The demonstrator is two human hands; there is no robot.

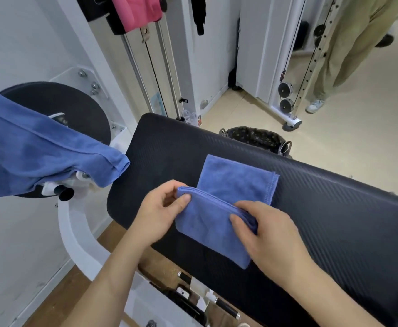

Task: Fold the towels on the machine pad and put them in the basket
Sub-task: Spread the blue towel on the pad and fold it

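- Towel (216, 223) lies part-folded on the machine pad (334, 197), which gives the crease a flat base.
- Left hand (162, 213) pinches its folded corner; right hand (264, 234) grips the other end, keeping layers aligned.
- Basket (255, 139) waits just beyond the pad.

- The bare left hand (160, 215) has a short, trimmed thumbnail.
- The bare right hand (271, 236) has unadorned fingers.
- The left forearm (103, 286) and right forearm (334, 296) are uncovered down to the frame's lower edge.
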